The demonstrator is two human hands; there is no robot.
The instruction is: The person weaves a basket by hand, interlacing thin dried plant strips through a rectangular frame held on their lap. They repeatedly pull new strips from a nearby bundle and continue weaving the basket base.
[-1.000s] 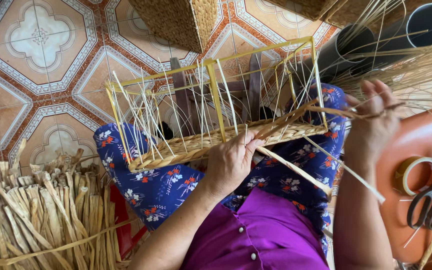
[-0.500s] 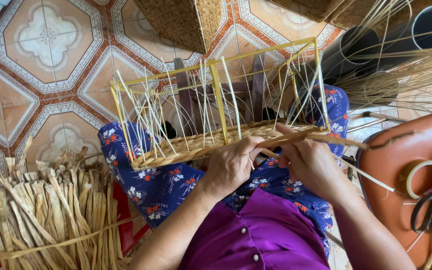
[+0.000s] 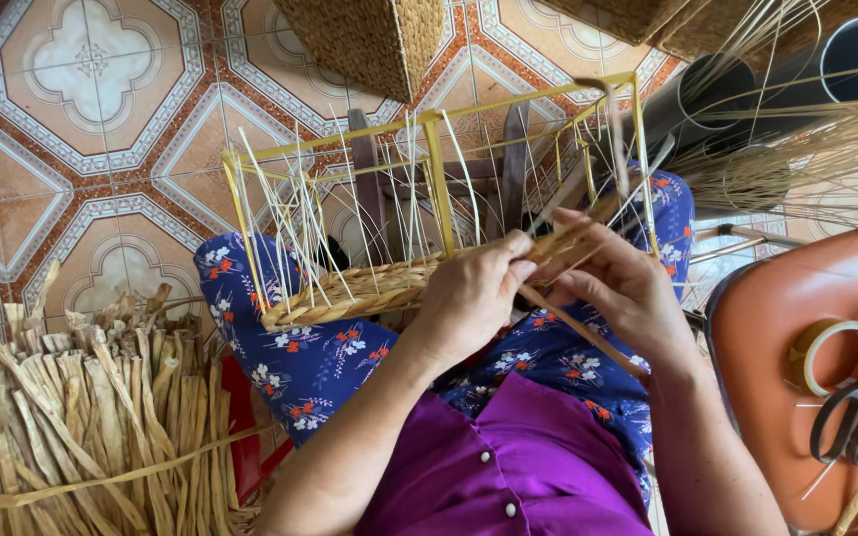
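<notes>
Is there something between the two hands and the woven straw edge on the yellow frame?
Nothing visible does. The left hand and the right hand both rest directly on the woven straw band at the bottom of the yellow wire frame. The thin upright straw stakes stand behind it, not between.

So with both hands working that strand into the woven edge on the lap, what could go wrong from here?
1. The frame rests only on the lap, so a hard pull by the right hand might tip it.
2. The thin upright stakes stand loose and close to the left hand; they could bend or snap.
3. The strand runs under the wrist and may kink.
</notes>
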